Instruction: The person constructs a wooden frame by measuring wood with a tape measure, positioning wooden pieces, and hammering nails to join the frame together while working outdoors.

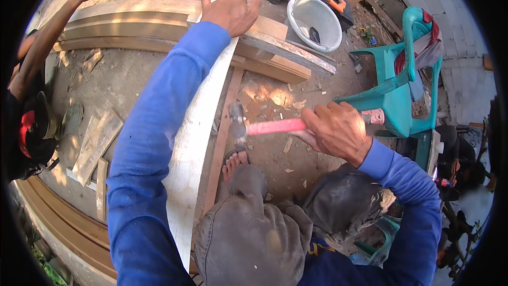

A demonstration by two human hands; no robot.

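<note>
My right hand is wrapped round the red handle of a hammer. Its metal head points left, above my sandalled foot. Farther off, my left hand is closed over the far end of a long white board; its fingertips are hidden. That board runs from beside my lap up to several stacked wooden beams, and its far end lies across them.
Another person's arm reaches in at the far left. A white bucket stands beyond the beams, near an orange-and-black tool. A green plastic chair with cloth on it is at right. Wood scraps litter the ground.
</note>
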